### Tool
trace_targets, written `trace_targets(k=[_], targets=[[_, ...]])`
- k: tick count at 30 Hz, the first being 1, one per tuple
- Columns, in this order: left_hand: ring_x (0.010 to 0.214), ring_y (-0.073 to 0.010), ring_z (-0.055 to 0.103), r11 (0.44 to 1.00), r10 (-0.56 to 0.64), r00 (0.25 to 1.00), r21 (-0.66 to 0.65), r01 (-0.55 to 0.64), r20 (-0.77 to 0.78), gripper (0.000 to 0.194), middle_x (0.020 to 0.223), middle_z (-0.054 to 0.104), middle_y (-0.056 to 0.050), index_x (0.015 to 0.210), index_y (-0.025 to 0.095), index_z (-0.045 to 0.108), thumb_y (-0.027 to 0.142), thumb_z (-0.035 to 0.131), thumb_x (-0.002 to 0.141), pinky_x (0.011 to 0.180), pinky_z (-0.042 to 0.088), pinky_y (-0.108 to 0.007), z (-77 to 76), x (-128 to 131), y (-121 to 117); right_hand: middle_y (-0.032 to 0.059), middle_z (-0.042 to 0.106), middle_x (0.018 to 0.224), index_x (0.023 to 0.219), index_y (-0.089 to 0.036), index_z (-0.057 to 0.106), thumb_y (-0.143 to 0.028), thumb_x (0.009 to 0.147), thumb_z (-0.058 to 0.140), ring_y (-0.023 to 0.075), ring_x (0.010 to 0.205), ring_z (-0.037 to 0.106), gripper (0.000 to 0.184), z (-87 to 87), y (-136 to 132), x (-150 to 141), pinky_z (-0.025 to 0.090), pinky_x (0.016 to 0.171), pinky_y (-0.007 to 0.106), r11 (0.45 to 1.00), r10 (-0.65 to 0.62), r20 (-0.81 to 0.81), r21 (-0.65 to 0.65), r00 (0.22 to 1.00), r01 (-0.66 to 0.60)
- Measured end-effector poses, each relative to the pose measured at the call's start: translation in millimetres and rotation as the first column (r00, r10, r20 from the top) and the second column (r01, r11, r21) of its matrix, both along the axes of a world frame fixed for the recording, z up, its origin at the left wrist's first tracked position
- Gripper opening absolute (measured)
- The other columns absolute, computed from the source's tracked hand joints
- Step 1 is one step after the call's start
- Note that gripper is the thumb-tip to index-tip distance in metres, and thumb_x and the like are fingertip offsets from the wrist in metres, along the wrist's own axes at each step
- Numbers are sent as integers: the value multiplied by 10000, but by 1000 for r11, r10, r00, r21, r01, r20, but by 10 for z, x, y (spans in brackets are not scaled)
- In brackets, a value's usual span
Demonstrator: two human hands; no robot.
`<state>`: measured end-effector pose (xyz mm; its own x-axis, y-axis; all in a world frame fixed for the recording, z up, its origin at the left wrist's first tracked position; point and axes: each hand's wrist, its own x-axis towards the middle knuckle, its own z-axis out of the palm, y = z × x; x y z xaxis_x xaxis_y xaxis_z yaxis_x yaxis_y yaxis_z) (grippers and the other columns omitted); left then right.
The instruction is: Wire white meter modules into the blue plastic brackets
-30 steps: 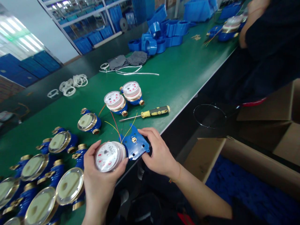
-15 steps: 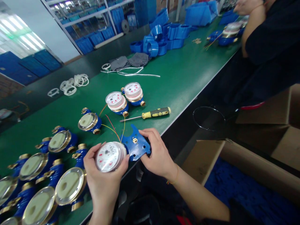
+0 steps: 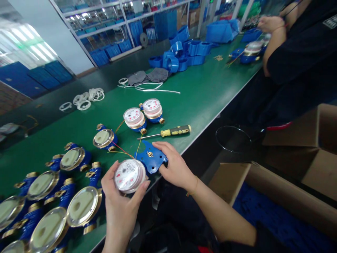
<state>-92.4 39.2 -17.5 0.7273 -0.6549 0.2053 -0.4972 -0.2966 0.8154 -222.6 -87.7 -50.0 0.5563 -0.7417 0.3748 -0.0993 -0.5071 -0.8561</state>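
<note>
My left hand (image 3: 118, 200) has its fingers curled round a round water meter dial (image 3: 129, 175) with a white face and red pointers. Red and yellow wires run from behind the dial's upper side. Between thumb and fingers, my right hand (image 3: 175, 167) grips a flat blue plastic plate (image 3: 151, 158) with small holes and a brass-coloured centre. The plate's left edge lies close against the dial; whether they are joined cannot be made out. Just beyond the hands, a yellow and black screwdriver (image 3: 176, 131) rests on the green table (image 3: 189, 102).
Two water meters with dials (image 3: 135, 119) stand past the hands. Several blue and brass meter bodies (image 3: 83, 207) fill the left side. White rings (image 3: 84, 104), grey cloths (image 3: 158, 74) and blue plastic housings (image 3: 181, 52) lie farther back. An open cardboard box (image 3: 234, 179) stands right; a co-worker's arm (image 3: 275, 45) is beyond.
My view has shifted a little, so the table things appear lower and farther right. The blue plate has turned slightly and come nearer the dial. Both hands keep their holds.
</note>
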Motion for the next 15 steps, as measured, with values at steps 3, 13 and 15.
trace_targets(k=[3, 13, 15], targets=[[1251, -346, 507, 998, -43, 994, -49, 38, -98, 886, 1379, 451, -139, 1371, 206, 411, 423, 836, 625, 1073, 422, -528, -19, 6, 44, 105, 481, 1428, 1341, -168, 509, -18, 706, 454, 213, 1345, 441, 655, -4, -118, 51, 330, 1173, 444, 993, 74, 48, 86, 996, -78], [1279, -300, 524, 968, -208, 960, -179, 175, -186, 850, 1409, 515, -121, 1421, 254, 370, 367, 806, 700, 1077, 442, -470, -81, 88, 47, 111, 482, 1423, 1247, -198, 550, -312, 811, 623, 236, 1367, 412, 457, 199, 169, 285, 294, 1180, 455, 913, -209, 207, 393, 956, 114], [1257, -300, 547, 962, -243, 960, -163, 221, -137, 900, 1390, 538, -111, 1442, 271, 340, 401, 814, 688, 1062, 456, -478, -126, 160, 54, 109, 491, 1398, 1205, -209, 570, -345, 774, 698, 243, 1343, 434, 470, 211, 220, 341, 318, 1163, 448, 915, -292, 156, 331, 943, 229]])
